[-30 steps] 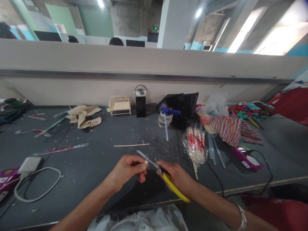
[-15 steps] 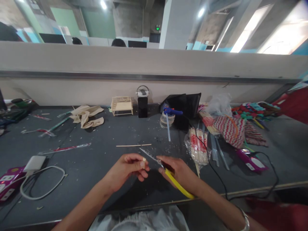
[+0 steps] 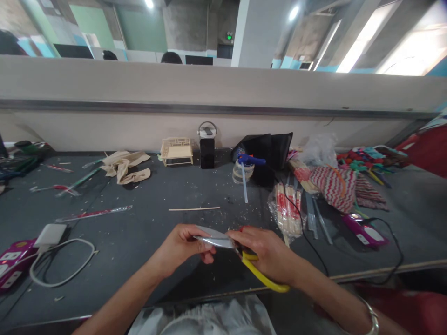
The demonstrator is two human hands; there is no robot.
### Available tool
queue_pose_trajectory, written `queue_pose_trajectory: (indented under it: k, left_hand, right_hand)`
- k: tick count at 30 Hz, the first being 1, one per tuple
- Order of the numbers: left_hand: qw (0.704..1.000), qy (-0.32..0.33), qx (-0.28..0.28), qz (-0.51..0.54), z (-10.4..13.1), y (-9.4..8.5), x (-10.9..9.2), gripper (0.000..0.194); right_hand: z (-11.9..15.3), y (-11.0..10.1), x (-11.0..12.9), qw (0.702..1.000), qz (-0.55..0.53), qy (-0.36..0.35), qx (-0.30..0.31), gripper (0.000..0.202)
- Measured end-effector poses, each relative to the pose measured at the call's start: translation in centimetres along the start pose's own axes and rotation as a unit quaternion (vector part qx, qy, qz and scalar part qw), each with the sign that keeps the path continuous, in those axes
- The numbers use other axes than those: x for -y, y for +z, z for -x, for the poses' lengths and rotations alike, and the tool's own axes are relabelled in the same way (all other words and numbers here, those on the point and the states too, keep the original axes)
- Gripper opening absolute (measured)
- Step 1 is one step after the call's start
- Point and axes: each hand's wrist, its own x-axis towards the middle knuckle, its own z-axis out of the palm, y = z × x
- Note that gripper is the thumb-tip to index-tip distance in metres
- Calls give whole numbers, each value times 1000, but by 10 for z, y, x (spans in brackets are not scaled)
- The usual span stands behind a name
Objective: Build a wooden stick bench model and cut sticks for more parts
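My right hand (image 3: 267,253) is closed round the yellow-handled scissors (image 3: 265,278), whose metal blades point left. The blades reach to the fingertips of my left hand (image 3: 186,249), which is pinched; the small piece between its fingers is hidden now. Just beyond both hands, a thin wooden stick (image 3: 194,209) lies flat on the dark table (image 3: 139,260). Farther back, a small wooden model bench (image 3: 177,152) stands upright near the partition.
A black phone (image 3: 207,153) leans at the back centre. Right of it, a blue glue gun (image 3: 251,160) rests on a jar, with bagged sticks (image 3: 289,209) nearer. Brown cloth (image 3: 125,167), wrapped items and a white charger (image 3: 50,236) lie left.
The scissors' blades have swung left and now reach the fingers of my left hand. The small pale piece seen in its pinch before is now hidden.
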Motion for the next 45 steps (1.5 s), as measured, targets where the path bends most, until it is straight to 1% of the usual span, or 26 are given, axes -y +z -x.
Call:
queue_pose_trajectory:
  k: [3,6,12,19,22,25,27,29,30,33,35,37,39,40,42,44,45]
  left_hand:
    - [1000,5,-2,-7,1,0,0,12]
    - [1000,6,-4,-23,2,-1,-1,9]
    - [999,-2,19,-38,5,-2,-6,10]
    - [998,-5,41,-38,6,-5,-1,16]
    - [999,-5,36,-30,4,-6,2,19]
    - [1000,15,19,-16,1,-7,3,19]
    - [1000,26,-3,1,-1,-8,4,19]
    - [999,27,-40,25,-4,-11,4,20]
    - [997,25,-60,37,-5,-13,5,20]
    - [991,16,-115,69,-7,-19,9,21]
    - [987,10,-140,79,-7,-23,12,21]
    - [985,8,-152,85,-7,-25,14,21]
    - [983,9,-158,90,-7,-25,16,21]
    - [983,9,-159,91,-7,-25,16,21]
    - [983,8,-161,90,-7,-21,17,22]
    - [984,5,-158,86,-6,-16,19,22]
    - [985,4,-153,84,-6,-13,20,23]
  right_hand:
    - [0,-2,2,1000,19,2,5,36]
    - [0,-4,4,999,47,5,11,42]
    - [0,-6,6,999,26,-10,21,46]
    - [3,0,6,999,45,-9,11,34]
    - [4,7,5,1000,17,2,-4,28]
    - [2,15,5,999,-30,17,-38,22]
    - [-1,21,4,995,-47,42,-80,21]
    - [-6,27,-1,988,-43,95,-113,25]
    - [-8,30,-5,984,-32,128,-118,29]
    - [-13,41,-18,976,11,199,-85,40]
    - [-14,48,-26,976,29,209,-53,44]
    - [-12,52,-30,980,43,194,-29,48]
    - [-10,51,-28,984,61,168,-18,51]
    - [-9,48,-25,984,76,159,-17,50]
    - [-8,39,-17,981,107,162,-26,40]
    - [-9,29,-7,976,106,182,-59,30]
    - [-11,24,-2,976,75,185,-87,28]
